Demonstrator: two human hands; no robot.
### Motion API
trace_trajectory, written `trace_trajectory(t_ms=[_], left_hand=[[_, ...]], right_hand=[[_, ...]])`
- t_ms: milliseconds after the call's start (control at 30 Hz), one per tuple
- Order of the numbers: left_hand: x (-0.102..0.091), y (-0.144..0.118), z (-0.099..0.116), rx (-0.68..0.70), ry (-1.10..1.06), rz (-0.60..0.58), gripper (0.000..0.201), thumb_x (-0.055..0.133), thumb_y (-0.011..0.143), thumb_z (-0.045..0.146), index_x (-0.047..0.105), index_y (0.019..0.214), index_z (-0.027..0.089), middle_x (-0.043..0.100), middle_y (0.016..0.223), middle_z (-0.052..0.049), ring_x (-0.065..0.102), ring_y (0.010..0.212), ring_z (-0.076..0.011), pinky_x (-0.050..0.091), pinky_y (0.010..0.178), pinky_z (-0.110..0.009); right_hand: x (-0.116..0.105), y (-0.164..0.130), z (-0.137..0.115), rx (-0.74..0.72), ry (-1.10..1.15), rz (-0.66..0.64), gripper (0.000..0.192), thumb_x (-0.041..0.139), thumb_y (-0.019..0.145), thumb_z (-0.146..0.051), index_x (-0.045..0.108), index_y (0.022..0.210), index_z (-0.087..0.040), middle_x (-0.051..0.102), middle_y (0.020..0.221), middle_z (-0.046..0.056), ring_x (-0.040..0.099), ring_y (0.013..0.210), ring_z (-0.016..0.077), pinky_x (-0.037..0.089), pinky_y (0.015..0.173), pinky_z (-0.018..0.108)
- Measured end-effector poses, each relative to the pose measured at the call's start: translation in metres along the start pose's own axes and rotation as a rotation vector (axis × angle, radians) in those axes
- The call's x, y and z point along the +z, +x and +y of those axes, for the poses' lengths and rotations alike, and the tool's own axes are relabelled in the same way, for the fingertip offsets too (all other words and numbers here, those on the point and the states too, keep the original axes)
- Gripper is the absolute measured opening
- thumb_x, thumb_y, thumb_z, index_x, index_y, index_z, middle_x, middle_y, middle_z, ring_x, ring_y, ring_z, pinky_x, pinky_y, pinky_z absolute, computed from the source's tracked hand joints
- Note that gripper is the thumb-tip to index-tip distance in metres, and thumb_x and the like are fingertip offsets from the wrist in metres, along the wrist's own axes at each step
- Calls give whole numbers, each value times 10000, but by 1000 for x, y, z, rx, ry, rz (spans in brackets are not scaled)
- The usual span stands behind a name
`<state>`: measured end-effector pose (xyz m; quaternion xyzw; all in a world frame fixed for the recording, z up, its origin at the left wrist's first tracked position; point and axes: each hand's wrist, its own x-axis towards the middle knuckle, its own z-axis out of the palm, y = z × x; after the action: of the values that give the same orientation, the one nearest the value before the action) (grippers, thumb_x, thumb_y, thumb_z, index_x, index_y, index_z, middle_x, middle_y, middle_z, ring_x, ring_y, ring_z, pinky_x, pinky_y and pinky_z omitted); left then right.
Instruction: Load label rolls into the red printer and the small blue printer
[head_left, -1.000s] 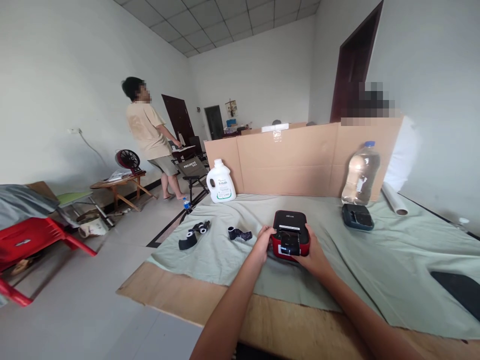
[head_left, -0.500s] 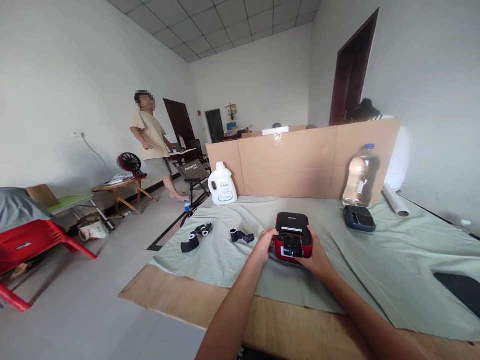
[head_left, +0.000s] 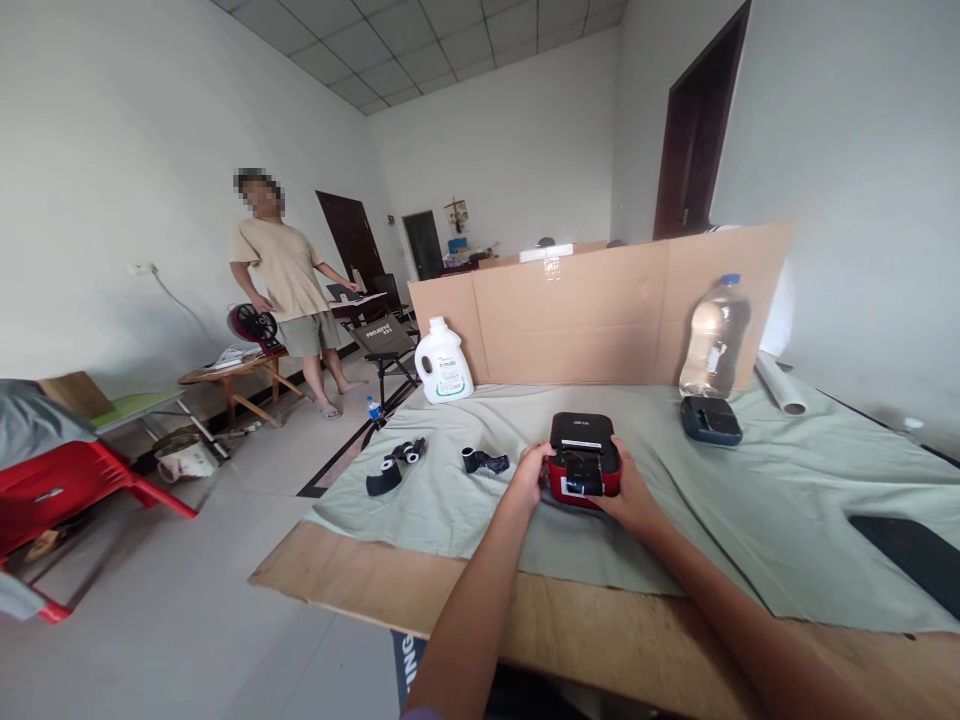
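Note:
A red and black label printer (head_left: 584, 430) is on the green cloth in front of me, with a glossy black strip (head_left: 585, 475) hanging from its front slot. My left hand (head_left: 531, 472) grips its left side, while my right hand (head_left: 628, 488) is wrapped around its right side and front corner. To the left on the cloth are a small black roll with a loose end (head_left: 486, 461) and several more black rolls (head_left: 386, 477). A second, dark blue printer (head_left: 711, 420) sits farther back at the right.
Behind the cloth stands a cardboard panel (head_left: 570, 325), with a white detergent jug (head_left: 444, 362) at its left and a big clear bottle (head_left: 716, 340) at its right. A white roll (head_left: 781, 385) and a dark flat object (head_left: 904, 555) lie rightward. Someone (head_left: 289, 270) stands beyond, at the left.
The view has shifted slightly. Both hands stay on the label printer. The person at the left has turned and stands nearer the fan.

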<state>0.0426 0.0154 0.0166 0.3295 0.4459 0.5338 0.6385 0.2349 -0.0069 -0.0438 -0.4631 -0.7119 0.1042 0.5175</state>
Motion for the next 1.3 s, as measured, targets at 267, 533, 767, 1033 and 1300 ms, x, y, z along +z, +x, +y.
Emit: trace_trajectory(t_ms=[267, 533, 767, 1033, 1300], left_hand=[[0, -3, 0, 45, -27, -23, 375, 708, 550, 241, 339, 610, 208, 354, 488, 104, 300, 391, -31, 137, 407, -196], [1, -3, -6, 62, -58, -23, 394, 715, 547, 272, 332, 618, 216, 362, 477, 107, 320, 378, -40, 158, 392, -188], [1, 1, -4, 73, -74, -32, 363, 650, 513, 203, 298, 603, 215, 333, 474, 112, 271, 378, -26, 126, 403, -184], [2, -2, 1, 79, -89, -26, 360, 663, 531, 161, 311, 592, 204, 328, 481, 114, 251, 388, -19, 148, 420, -179], [1, 2, -1, 94, -86, -35, 382, 661, 506, 173, 293, 603, 210, 335, 488, 113, 279, 399, -24, 152, 424, -176]], right_hand=[[0, 1, 4, 9, -2, -6, 1050, 764, 670, -496, 260, 1530, -166, 508, 1447, 222, 524, 1304, 435, 455, 1043, 617], [2, 0, 3, -9, -6, 31, 1031, 763, 664, -472, 269, 1530, -210, 525, 1439, 193, 541, 1289, 435, 461, 1039, 637], [3, -3, 5, -3, -44, 25, 1052, 751, 686, -429, 212, 1560, -206, 508, 1449, 207, 536, 1292, 437, 476, 1020, 640], [3, -3, 4, 24, -37, 21, 1088, 758, 684, -475, 209, 1575, -177, 532, 1429, 209, 542, 1291, 435, 486, 1011, 622], [3, -3, 2, 80, 5, -12, 1119, 737, 697, -491, 164, 1590, -138, 568, 1385, 222, 548, 1279, 422, 474, 1019, 590]])
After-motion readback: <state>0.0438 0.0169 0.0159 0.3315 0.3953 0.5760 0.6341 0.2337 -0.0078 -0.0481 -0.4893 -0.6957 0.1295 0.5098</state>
